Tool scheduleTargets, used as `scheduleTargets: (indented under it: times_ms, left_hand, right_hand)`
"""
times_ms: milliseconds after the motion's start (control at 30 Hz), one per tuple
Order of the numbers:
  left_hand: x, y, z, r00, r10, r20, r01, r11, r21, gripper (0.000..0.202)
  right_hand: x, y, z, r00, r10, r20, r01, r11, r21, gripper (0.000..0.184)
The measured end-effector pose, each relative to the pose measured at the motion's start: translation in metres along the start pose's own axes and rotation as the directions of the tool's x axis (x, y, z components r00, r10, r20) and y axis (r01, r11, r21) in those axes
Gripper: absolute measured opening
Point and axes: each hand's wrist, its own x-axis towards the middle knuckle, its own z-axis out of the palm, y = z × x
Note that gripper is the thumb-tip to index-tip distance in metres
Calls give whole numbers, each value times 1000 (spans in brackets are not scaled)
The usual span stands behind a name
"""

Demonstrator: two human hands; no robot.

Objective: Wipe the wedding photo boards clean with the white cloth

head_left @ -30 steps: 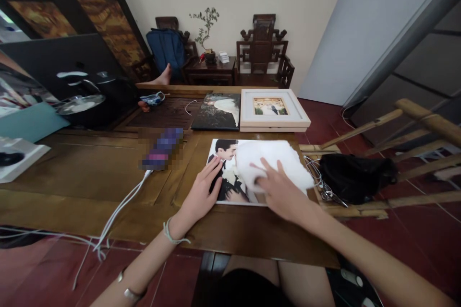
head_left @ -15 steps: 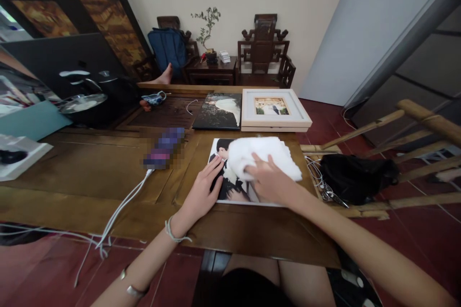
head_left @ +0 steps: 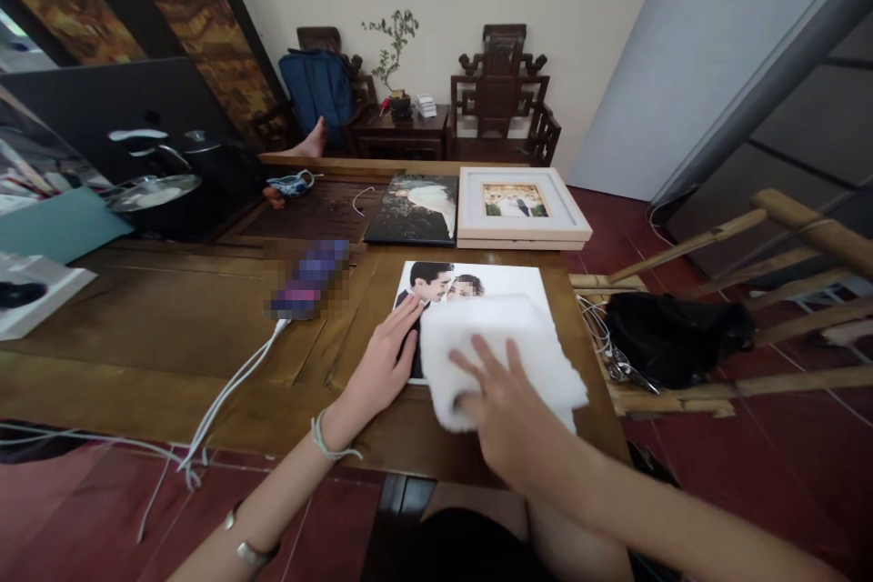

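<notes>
A photo print or panel [head_left: 522, 280] showing a couple lies flat on the wooden table in front of me. My left hand [head_left: 390, 347] rests on its left edge, fingers stretched out and flat, steadying nothing else. Over the photo's lower right part lies a folded white cloth [head_left: 501, 320], which overhangs the near edge. My right hand [head_left: 508, 409] holds this cloth, with its fingers spread on top and the thumb by the cloth's near left side. Much of the picture is hidden under the cloth.
Behind the photo lie a dark photo panel [head_left: 415, 211] and a pale-framed picture [head_left: 569, 223]. To the left is a phone [head_left: 310, 280] with white cables [head_left: 235, 386]. A black bag [head_left: 672, 336] sits on a bamboo chair [head_left: 716, 241] at right. A bare foot [head_left: 315, 141] shows beyond the table.
My right hand has drawn the white cloth down toward me, from the photo's upper right to its near edge. The couple's heads now show. My left hand has stayed in place.
</notes>
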Motion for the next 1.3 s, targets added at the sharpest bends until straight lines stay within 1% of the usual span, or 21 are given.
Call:
scheduleTargets:
  times_ms: [67,100,133,200,300,367,433,500,567,633,700,767,800,867,900,967,1033,1067,1133,1200,1300]
  left_hand:
    - [0,1,-1,1000,-2,2,2,1000,2,44]
    - [0,1,-1,1000,-3,3,3,1000,5,44]
    - [0,2,-1,1000,-1,4,1,1000,8,44]
    - [0,1,-1,1000,8,7,-8,1000,13,44]
    - [-1,-1,1,1000,21,3,-21,1000,22,45]
    - [-1,-2,2,1000,16,-4,-16,999,29,44]
    - [-1,0,1,1000,10,-2,-10,1000,23,44]
    - [-1,3,-2,1000,3,1,-3,1000,-11,44]
    - [-1,7,-6,999,-6,-43,3,997,-74,46]
    - [-1,10,-10,991,-33,-131,12,987,-159,47]
    - [-1,11,-12,973,-73,-219,17,968,-249,49]
    - [-1,10,-13,956,-107,-274,21,954,-300,51]
    - [-1,9,-12,951,-111,-288,20,953,-301,52]
    - [-1,7,-11,958,-87,-275,12,965,-261,53]
    - [-1,7,-10,967,-62,-245,5,974,-227,53]
    - [-1,6,-7,988,-18,-154,-4,990,-144,52]
    - [-1,5,-5,998,-15,-57,11,998,-57,51]
    - [-1,5,-4,1000,-22,-17,22,1000,-17,52]
    - [0,4,-2,999,-30,33,29,999,41,51]
    - [1,3,-1,999,-18,48,15,997,75,48]
    - [2,3,-1,999,-1,37,-3,995,98,46]
  right_hand:
    - [-22,-14,4,996,-43,72,39,998,54,33]
    - [-28,-17,4,994,-59,96,52,996,75,33]
    - [-31,-18,2,992,-70,105,61,994,90,34]
    - [-29,-10,-2,994,-75,77,67,992,103,39]
    - [-5,15,-12,1000,-21,4,21,997,71,44]
    - [19,32,-17,997,46,-58,-45,999,6,45]
    - [46,44,-19,985,106,-133,-115,991,-63,46]
    - [71,47,-19,976,148,-159,-165,981,-100,49]
    - [87,41,-15,977,150,-150,-169,978,-122,49]
    - [91,29,-10,988,66,-138,-86,986,-143,44]
    - [81,15,-5,989,-89,-115,70,986,-154,36]
    - [62,3,-2,971,-229,-60,220,967,-127,32]
    - [49,-1,-2,961,-275,-31,271,957,-101,31]
    - [24,-4,-4,949,-314,23,314,949,-32,30]
    - [12,-4,-6,951,-305,44,305,952,3,31]
    - [-6,2,-11,968,-240,72,237,970,55,36]
    - [-14,14,-16,989,-134,65,130,990,64,43]
    - [-13,22,-18,996,-76,45,74,996,50,46]
    - [-2,39,-21,1000,17,-15,-17,1000,1,47]
    - [21,56,-22,992,78,-95,-83,996,-43,46]
    - [67,70,-25,981,91,-173,-92,996,5,41]
